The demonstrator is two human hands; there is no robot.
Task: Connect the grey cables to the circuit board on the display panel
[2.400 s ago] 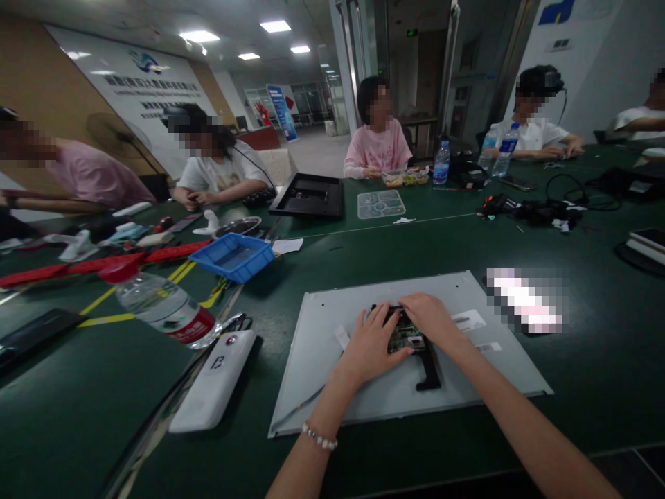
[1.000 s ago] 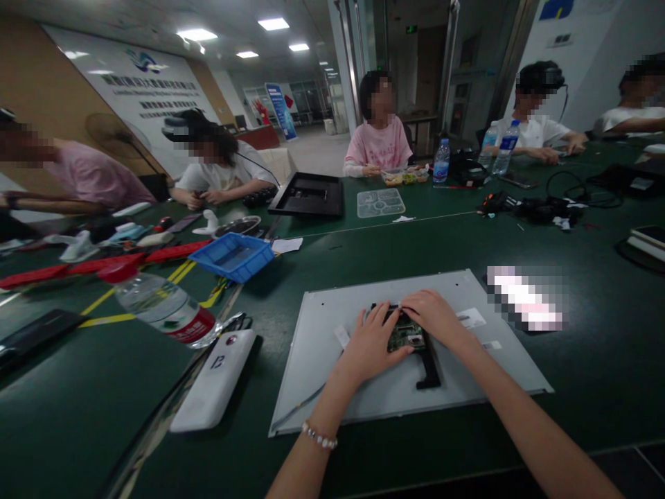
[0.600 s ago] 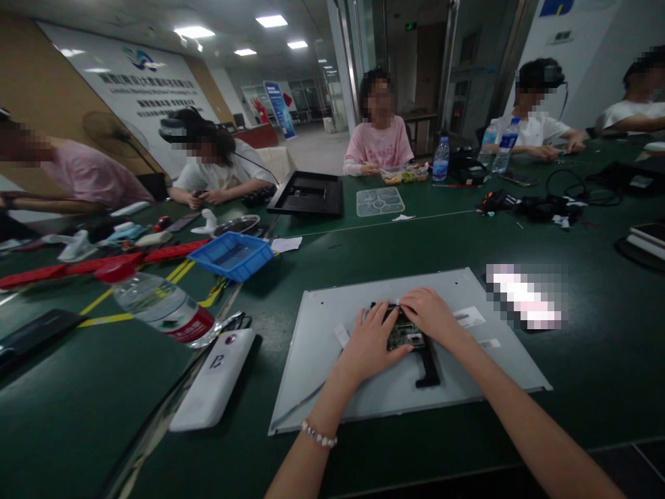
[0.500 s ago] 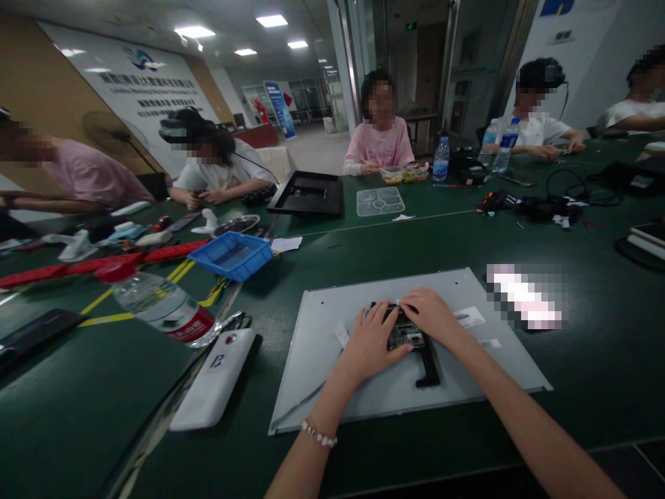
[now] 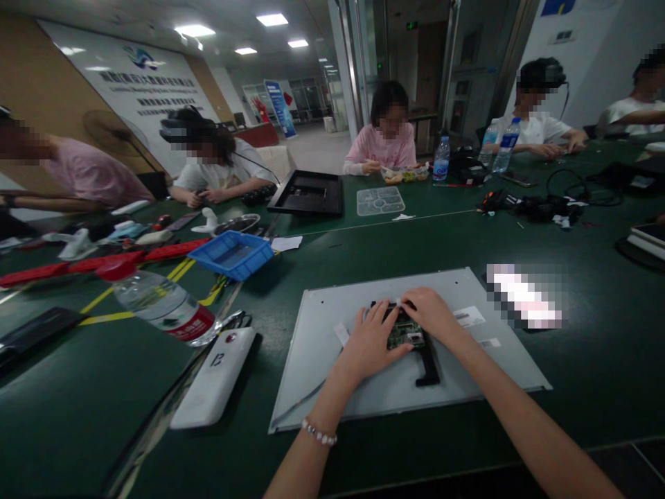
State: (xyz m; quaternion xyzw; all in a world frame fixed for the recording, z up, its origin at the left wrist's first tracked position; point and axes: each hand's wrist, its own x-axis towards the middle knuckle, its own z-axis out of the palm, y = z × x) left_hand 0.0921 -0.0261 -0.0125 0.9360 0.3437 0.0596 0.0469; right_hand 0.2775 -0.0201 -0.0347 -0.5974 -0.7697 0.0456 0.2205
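A pale grey flat display panel (image 5: 322,333) lies on the green table in front of me. On its middle sits a green circuit board (image 5: 402,334) in a black bracket (image 5: 429,367). My left hand (image 5: 371,339) rests over the board's left side, its fingers stretched and its thumb apart along the near edge. At the board's far edge, the fingertips of my right hand (image 5: 426,312) are pinched at a small white connector (image 5: 399,303), partly covered by them. A thin cable (image 5: 304,398) runs across the panel below my left wrist.
A white power bank (image 5: 213,381), a red-capped water bottle (image 5: 161,305) and a blue tray (image 5: 233,255) are to the left. A bright, blurred-out phone-like object (image 5: 524,298) lies right of the panel. Beyond are a black frame (image 5: 309,194), a plastic lid (image 5: 380,201) and several seated people.
My hands hold nearly the same place; the right fingertips have shifted very slightly and more of the white connector shows. Across the table, a person in pink has lowered their head.
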